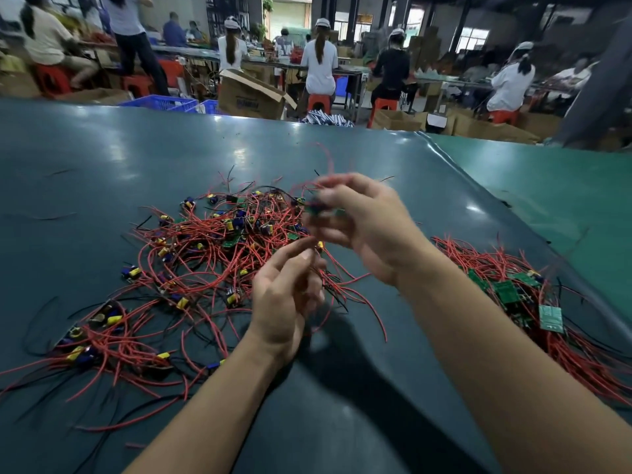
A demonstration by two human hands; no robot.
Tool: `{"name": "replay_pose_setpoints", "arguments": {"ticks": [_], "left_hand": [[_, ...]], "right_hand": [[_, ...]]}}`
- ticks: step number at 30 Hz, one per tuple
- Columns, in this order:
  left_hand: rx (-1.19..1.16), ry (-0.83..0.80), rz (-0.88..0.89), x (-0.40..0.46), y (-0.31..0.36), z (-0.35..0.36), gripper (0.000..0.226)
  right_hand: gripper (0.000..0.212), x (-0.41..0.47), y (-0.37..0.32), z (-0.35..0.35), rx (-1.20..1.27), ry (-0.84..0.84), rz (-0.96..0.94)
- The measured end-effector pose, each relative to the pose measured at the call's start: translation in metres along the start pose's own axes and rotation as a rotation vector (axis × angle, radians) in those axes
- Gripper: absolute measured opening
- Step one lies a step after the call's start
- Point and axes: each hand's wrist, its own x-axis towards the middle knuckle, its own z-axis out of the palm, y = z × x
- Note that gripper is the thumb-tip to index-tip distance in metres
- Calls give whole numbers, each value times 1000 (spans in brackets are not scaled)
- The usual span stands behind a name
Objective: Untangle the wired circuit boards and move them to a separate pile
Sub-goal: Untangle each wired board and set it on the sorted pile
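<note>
A tangled heap of small circuit boards with red and black wires (212,241) spreads over the dark green table (102,159), left of centre. A tidier pile of boards with wires (513,295) lies at the right. My right hand (362,224) is raised above the heap and pinches a small green board (319,208), blurred by motion, with a red wire arcing up from it. Below it, my left hand (287,295) has its fingers curled around red wires that run from the heap.
A lighter green mat (547,186) borders the table at the right. Loose black wires (44,323) lie at the left near the table's edge. Beyond the far edge are cardboard boxes (249,97), blue crates (160,102), red stools and seated workers.
</note>
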Motion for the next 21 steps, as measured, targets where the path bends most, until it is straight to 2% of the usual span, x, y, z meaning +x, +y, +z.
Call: {"name": "replay_pose_setpoints", "arguments": {"ticks": [2, 5, 8, 11, 14, 18, 21], "left_hand": [[18, -69, -15, 0, -2, 2, 33], [147, -83, -42, -1, -13, 7, 47], [315, -94, -20, -3, -18, 10, 34], [416, -138, 53, -5, -21, 6, 22], [469, -202, 71, -8, -20, 2, 24], [603, -226, 109, -11, -19, 5, 30], [705, -195, 248, -10, -18, 5, 25]], "right_hand": [[13, -24, 13, -30, -41, 64, 24], [18, -51, 38, -55, -49, 84, 47], [22, -66, 59, -64, 22, 128, 69], [12, -71, 68, -66, 2, 175, 56], [6, -72, 71, -66, -17, 204, 0], [22, -74, 71, -65, -104, 183, -63], [8, -73, 73, -66, -111, 177, -55]]}}
